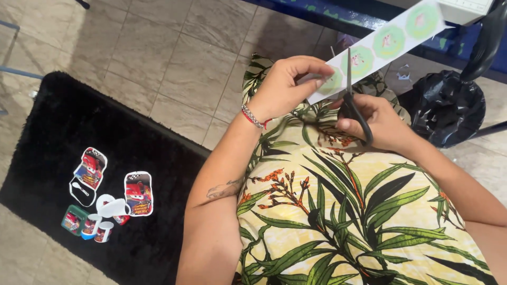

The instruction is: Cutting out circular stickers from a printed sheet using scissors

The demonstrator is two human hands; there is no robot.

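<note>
The left grip [288, 84] pinched the near end of a paper strip [380, 47] printed with green circles, its long axis running up and right toward the desk [317, 10]. The right grip [377, 124] closed through black scissors [353, 105], blades pointing upward across the strip

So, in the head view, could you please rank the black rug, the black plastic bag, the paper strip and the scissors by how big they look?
1. black rug
2. black plastic bag
3. paper strip
4. scissors

The bag and strip look close in size, so their order is unsure.
</note>
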